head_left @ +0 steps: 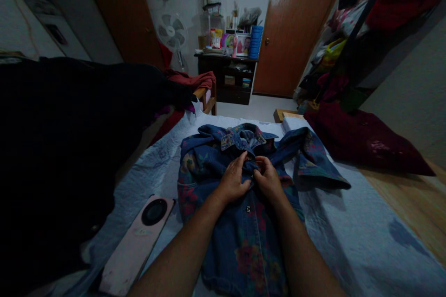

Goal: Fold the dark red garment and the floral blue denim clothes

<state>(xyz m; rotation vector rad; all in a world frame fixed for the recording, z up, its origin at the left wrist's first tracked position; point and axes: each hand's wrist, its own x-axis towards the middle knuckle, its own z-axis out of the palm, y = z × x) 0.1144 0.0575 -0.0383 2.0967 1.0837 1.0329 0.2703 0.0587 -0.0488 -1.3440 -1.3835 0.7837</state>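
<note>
A blue denim jacket with a floral print lies front side up, its collar at the far end. My left hand is at the upper button placket, fingers together on the cloth and thumb lower down. Close beside it, my right hand pinches the placket edge between curled fingers and thumb. Metal buttons show between the hands, and another button sits lower on the front. The jacket's right-side sleeve stretches out to the right. My fingers partly hide the cloth they hold.
The jacket rests on a light blue sheet. A pink phone-like object with a round black part lies at left, near a large dark cloth heap. A maroon pillow is at right. Farther off stand a fan and a dark cabinet.
</note>
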